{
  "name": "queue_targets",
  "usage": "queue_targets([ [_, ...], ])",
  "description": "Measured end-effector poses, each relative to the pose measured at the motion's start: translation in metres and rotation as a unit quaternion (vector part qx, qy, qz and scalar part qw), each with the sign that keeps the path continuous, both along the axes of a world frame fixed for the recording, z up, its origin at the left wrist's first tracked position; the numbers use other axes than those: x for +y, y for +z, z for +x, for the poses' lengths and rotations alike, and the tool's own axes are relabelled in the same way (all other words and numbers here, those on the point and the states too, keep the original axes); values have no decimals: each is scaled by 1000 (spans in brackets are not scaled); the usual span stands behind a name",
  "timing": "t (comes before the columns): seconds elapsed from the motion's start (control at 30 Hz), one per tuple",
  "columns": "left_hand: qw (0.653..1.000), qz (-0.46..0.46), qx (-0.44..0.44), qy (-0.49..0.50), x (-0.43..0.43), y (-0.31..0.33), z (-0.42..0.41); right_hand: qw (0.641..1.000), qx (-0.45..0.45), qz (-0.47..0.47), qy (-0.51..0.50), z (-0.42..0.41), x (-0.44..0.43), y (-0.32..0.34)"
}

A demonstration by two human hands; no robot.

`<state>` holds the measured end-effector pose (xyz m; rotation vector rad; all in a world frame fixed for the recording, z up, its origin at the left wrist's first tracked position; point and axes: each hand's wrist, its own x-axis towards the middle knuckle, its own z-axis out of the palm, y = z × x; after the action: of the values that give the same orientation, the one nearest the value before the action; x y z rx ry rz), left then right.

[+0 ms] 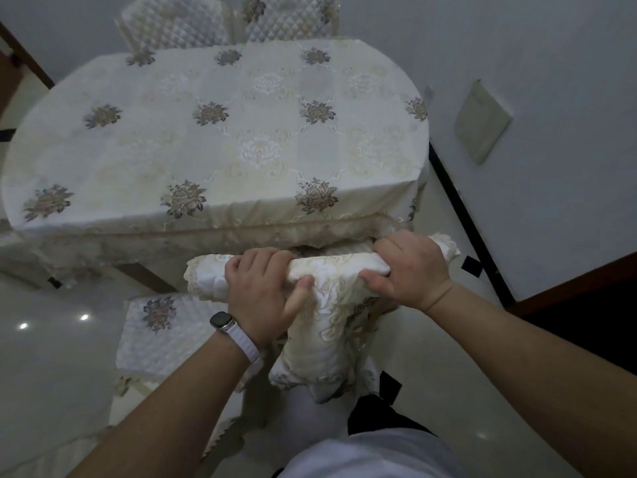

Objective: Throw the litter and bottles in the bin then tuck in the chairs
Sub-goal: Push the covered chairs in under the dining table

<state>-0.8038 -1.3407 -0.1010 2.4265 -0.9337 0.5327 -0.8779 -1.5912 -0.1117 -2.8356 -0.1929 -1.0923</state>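
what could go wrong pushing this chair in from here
The chair back sits close to the tablecloth fringe, so pushing it in may snag and drag the cloth. The left hand and right hand wrap their fingers over the table-facing side, where they could get pinched against the table edge.

Under the curled fingers (256, 262) of the left hand (262, 298) and right hand (412, 274), the chair cover (331, 270) was seen to be cloth, embroidered and lace-edged. Beyond the fingertips, the tablecloth (213, 139) was found matt and woven, with raised floral stitching; left of them, the floor (44, 357) was seen as glossy, smooth tile.
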Motion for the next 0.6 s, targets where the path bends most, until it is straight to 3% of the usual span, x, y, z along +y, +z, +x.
queue_targets([
  [0.27, 999, 25, -35, -14, -44, -12, 41, 998, -31, 38, -30, 41, -44, -10],
  [0.6, 999, 41, -27, 14, -84, -24, 80, 998, -34, 52, 6, 94, -90, -25],
])
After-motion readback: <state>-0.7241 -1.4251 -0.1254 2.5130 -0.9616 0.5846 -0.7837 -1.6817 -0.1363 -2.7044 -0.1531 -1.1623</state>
